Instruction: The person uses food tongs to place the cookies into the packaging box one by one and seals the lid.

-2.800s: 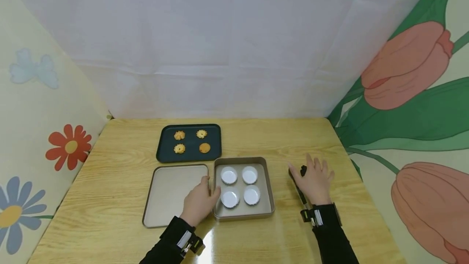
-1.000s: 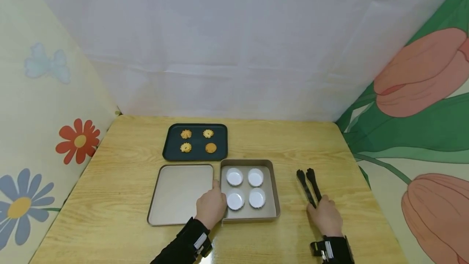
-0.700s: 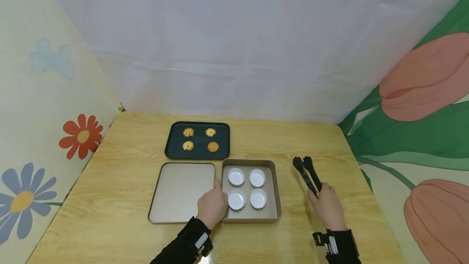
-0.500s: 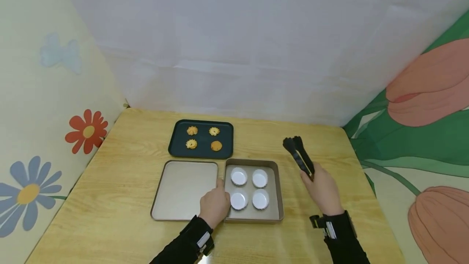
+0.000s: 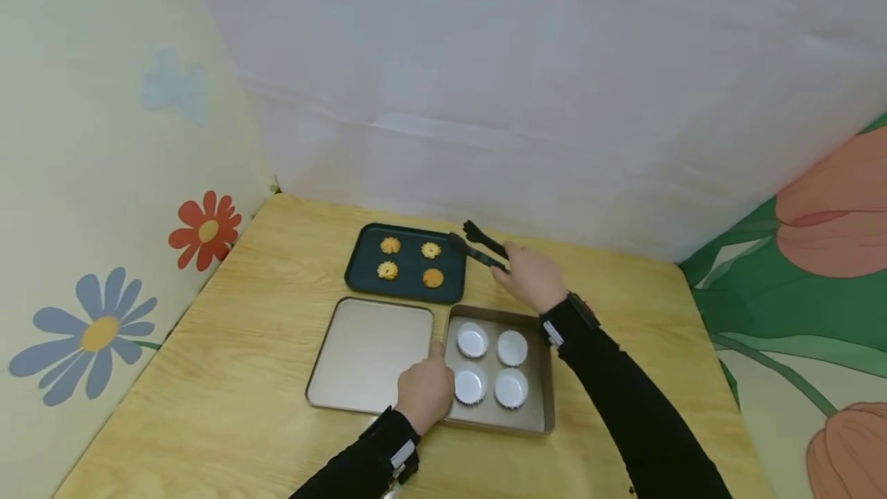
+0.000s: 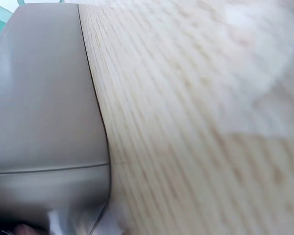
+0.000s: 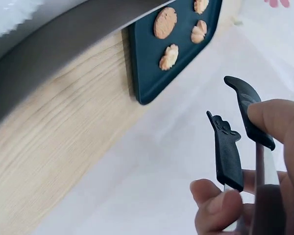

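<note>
My right hand [image 5: 535,277] grips black-tipped tongs [image 5: 478,254], whose parted tips hover at the right edge of a dark tray [image 5: 409,289]. Nothing sits between those tips; the right wrist view also shows the tongs [image 7: 230,156] apart. On the tray lie several cookies, among them a round flat cookie [image 5: 433,278] nearest the tongs. Beside it, my left hand [image 5: 426,387] holds the left wall of a square baking pan [image 5: 499,427]. Several white paper cups [image 5: 512,348] stand inside this pan. The left wrist view shows its outer wall [image 6: 44,98] with fingertips partly cut off below.
A flat beige lid or tray [image 5: 370,353] lies left of the pan, close to my left hand. White cloth [image 5: 443,83] hangs behind the wooden table [image 5: 235,376]. Flower-printed panels [image 5: 90,175] flank both sides.
My right hand has picked up the tongs and carried them left and forward to the dark tray. The left hand has closed on the pan's side. The head view has turned right and tilted.
</note>
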`<state>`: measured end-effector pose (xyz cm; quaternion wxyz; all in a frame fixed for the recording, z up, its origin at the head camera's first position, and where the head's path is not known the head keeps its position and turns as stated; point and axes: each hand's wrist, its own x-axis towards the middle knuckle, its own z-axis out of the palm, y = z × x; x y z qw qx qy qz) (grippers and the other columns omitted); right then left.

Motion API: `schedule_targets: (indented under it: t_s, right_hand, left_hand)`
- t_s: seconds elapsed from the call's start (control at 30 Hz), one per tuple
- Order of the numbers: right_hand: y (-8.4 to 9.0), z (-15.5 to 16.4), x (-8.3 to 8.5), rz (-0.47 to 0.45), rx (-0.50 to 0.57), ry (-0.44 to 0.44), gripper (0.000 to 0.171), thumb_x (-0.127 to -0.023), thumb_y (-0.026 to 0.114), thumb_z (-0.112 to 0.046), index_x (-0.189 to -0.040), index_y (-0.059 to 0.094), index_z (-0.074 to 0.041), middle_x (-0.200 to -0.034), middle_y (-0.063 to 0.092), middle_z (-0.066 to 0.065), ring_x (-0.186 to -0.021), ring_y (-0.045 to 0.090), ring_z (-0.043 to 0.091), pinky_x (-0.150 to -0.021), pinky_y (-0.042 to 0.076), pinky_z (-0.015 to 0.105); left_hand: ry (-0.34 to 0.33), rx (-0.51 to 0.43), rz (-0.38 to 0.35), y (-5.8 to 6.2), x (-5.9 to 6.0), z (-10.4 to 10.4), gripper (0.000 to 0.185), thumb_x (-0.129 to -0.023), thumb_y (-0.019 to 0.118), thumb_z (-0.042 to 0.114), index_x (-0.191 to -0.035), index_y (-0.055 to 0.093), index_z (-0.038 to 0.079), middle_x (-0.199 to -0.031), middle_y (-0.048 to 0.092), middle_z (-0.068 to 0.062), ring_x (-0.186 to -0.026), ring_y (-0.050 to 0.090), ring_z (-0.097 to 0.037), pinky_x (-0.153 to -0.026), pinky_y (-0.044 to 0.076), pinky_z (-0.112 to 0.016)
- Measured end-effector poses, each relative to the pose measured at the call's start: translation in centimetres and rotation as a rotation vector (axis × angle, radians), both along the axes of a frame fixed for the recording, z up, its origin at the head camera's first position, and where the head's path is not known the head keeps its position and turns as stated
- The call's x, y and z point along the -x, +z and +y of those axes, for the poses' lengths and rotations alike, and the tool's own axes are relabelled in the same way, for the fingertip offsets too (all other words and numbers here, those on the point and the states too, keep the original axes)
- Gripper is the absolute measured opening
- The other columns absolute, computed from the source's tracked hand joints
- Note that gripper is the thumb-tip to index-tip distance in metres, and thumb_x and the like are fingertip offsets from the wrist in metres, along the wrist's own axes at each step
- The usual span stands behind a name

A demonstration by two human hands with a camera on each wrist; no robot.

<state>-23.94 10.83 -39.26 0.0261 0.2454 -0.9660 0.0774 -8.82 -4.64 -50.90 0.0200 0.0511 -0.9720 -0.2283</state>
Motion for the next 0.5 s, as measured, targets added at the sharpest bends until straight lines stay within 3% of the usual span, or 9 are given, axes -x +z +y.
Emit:
schedule_targets:
  t_s: [0.27,0.5]
  right_hand:
    - [-1.7,-4.5,3.4,-0.016,-0.173,0.0,0.043,-0.087,0.057,-0.039,-0.108,0.06,-0.002,-0.075,0.06,0.012,-0.057,0.056,0.024,-0.05,0.043,0.036]
    - [-2.5,-7.2,4.8,-0.111,-0.299,-0.011,0.042,-0.089,0.051,-0.041,-0.105,0.061,-0.004,-0.078,0.061,0.012,-0.063,0.059,0.024,-0.05,0.045,0.037]
  left_hand:
    - [-0.009,0.023,0.048,0.3,-0.4,0.4,0.019,-0.083,0.053,0.016,-0.096,0.044,0.005,-0.045,0.043,-0.003,-0.038,0.046,-0.021,-0.035,0.032,-0.036]
    - [0.017,0.032,0.048,0.5,-0.6,0.4,0.02,-0.083,0.054,0.017,-0.096,0.045,0.004,-0.045,0.042,-0.002,-0.038,0.046,-0.021,-0.036,0.032,-0.036]
